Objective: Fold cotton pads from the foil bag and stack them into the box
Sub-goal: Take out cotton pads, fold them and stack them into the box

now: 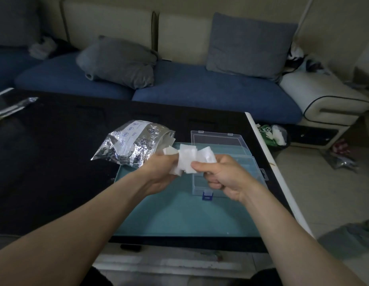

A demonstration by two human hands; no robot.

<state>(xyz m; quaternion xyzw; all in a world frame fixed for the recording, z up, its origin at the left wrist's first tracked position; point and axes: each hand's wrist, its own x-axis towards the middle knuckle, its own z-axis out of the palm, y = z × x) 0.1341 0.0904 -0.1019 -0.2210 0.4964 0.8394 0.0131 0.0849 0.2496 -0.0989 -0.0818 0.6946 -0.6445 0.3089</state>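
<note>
Both hands hold a bunch of white cotton pads (187, 158) in the air above the teal mat (179, 215). My left hand (162, 172) grips the bunch from the left, and my right hand (223, 176) pinches it from the right with thumb on top. A crumpled silver foil bag (132, 142) lies at the mat's far left corner, its mouth toward the hands. The clear plastic box (227, 162) stands open behind and under my right hand, lid (218, 138) tilted back, blue latch (207, 196) at the front. The box's inside is partly hidden by my right hand.
The mat lies on a dark glossy table (55, 162) whose white right edge (278, 174) runs close to the box. Another foil wrapper (12, 108) lies at the table's far left. A blue sofa (200, 89) with grey cushions stands behind; bags litter the floor (276, 135) at right.
</note>
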